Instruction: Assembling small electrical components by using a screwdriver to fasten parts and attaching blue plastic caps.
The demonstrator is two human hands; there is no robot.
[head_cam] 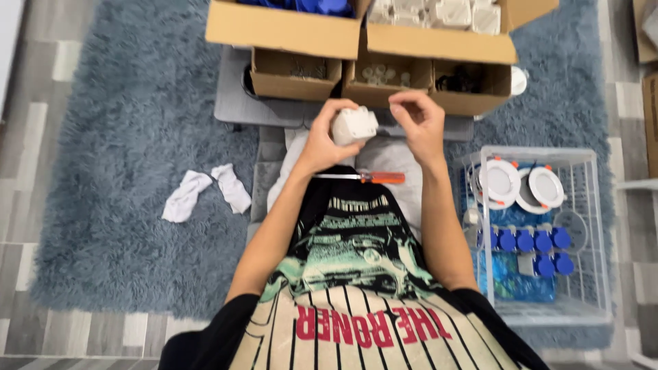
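My left hand [327,137] grips a small white plastic box-shaped part [354,125] held up in front of me. My right hand [419,125] hovers just to the right of it, its fingers pinched together near the part's edge; whether something tiny sits between them I cannot tell. An orange-handled screwdriver [367,177] lies across my lap below both hands.
Three small open cardboard boxes [295,74] with small parts stand ahead, two larger boxes [284,29] behind them. At right a clear plastic crate [589,226] holds round white lamps and blue-capped parts. Two white socks [205,192] lie on the shaggy blue-grey rug.
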